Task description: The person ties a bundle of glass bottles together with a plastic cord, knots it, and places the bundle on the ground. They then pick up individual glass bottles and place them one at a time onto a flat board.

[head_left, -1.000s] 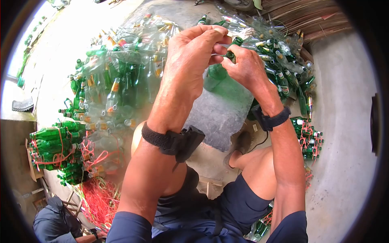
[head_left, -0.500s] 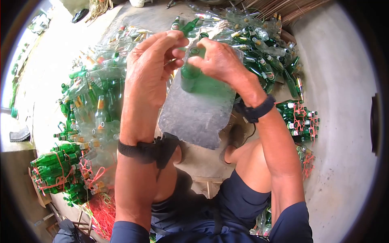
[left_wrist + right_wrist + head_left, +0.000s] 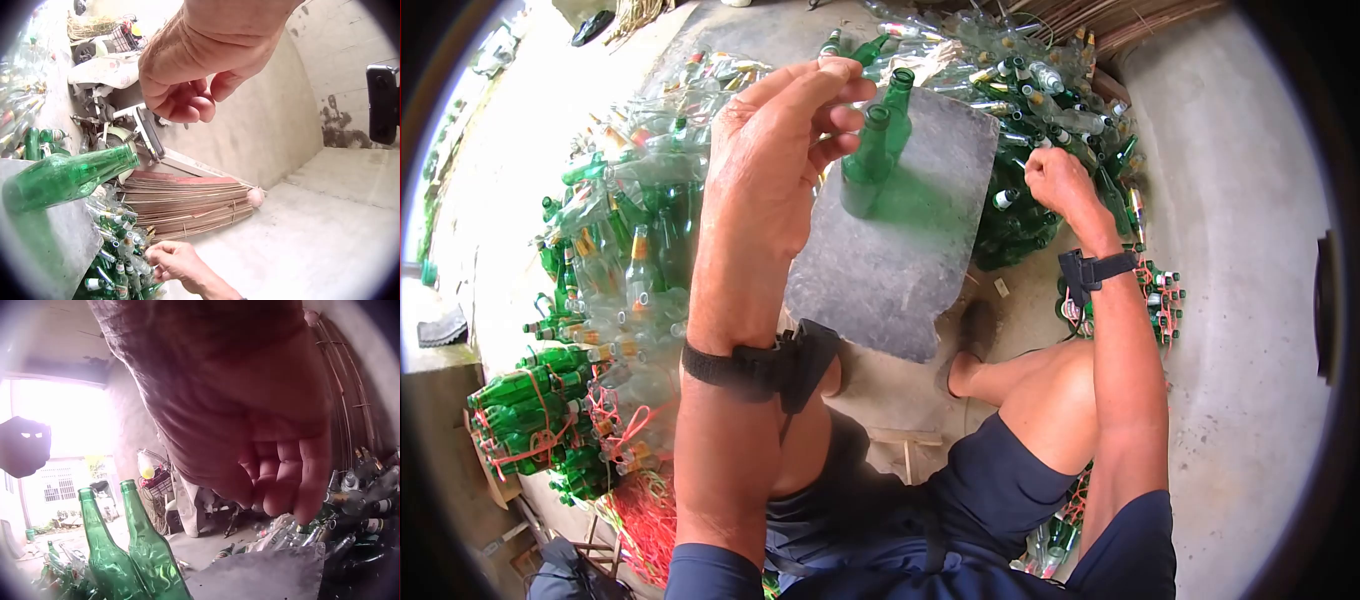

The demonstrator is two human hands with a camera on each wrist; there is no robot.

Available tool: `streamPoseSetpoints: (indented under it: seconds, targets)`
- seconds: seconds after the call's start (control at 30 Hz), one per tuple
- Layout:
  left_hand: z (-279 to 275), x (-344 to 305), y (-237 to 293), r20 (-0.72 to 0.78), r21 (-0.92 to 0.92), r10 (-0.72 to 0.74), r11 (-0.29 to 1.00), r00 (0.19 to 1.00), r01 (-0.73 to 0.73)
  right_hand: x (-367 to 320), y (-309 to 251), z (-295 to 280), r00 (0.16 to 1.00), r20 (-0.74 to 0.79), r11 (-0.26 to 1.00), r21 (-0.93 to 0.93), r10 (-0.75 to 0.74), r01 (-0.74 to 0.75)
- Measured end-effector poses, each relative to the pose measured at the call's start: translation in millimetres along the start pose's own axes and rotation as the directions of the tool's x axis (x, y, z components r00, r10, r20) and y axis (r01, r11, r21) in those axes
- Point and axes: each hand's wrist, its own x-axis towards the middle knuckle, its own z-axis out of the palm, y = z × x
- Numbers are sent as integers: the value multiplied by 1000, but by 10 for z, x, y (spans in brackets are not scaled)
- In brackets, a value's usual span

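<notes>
Two green glass bottles stand upright on a grey slab, one front bottle and one rear bottle. Beside the front bottle's neck is my left hand, its fingers loosely bent and the thumb apart from them in the left wrist view, with nothing seen between them. Off to the right of the slab, my right hand hovers over a heap of bottles with bent fingers, thumb close to the forefinger. A pale speck shows at its fingertips; I cannot tell whether it is held.
Piled green and clear bottles lie left of the slab, more bottles behind it to the right. Tied bundles of bottles and red plastic string are at lower left. A plain wall runs along the right.
My right hand has left the bottle necks and swung right, over the heap. My left hand stays near the front bottle. The head view has shifted, so both bottles now show.
</notes>
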Motion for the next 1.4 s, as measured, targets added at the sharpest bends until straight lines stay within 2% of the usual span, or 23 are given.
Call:
streamPoseSetpoints:
  seconds: [0.03, 0.1, 0.17, 0.27, 0.43, 0.53, 0.67, 0.83, 0.93, 1.27, 1.4]
  targets:
    - [8, 7, 0, -2, -5, -4, 1000, 1000, 4, -32, 57, -2, 1000, 2, 1000, -3, 4, -4]
    - [18, 11, 4, 1, -5, -3, 1000, 1000, 3, -78, 162, -9, 981, 177, 996, -37, 82, -77]
    - [28, 7, -8, 4, -5, -3, 1000, 1000, 3, -109, 307, 53, 975, 191, 992, -65, 117, -106]
    - [45, -3, -9, 8, -10, 1, 1000, 1000, -1, -176, 445, 198, 967, 251, 999, -26, 46, -41]
    - [31, 16, -32, 20, -14, 2, 1000, 1000, -1, -280, 632, 335, 945, 303, 978, -194, 128, -70]
    - [38, 17, -36, 31, 1, 6, 1000, 1000, -6, -395, 764, 422, 932, 344, 974, -221, 116, -40]
    - [68, 18, -23, 28, 26, -11, 1000, 1000, 10, -568, 881, 590, 924, 368, 977, -213, 107, -29]
    - [135, 24, -16, -11, -10, -13, 1000, 1000, 13, -699, 1011, 824, 930, 368, 973, -216, 7, 78]
    - [143, 26, -34, 28, -3, 3, 1000, 1000, -2, -728, 1077, 912, 943, 329, 980, -164, -50, 109]
    - [158, 44, -85, 33, -9, -22, 1000, 999, 22, -800, 1100, 995, 943, 330, 986, -139, -40, 91]
    - [193, 37, -83, 31, -2, -19, 1000, 999, 19, -823, 1053, 927, 944, 330, 988, -151, 8, 44]
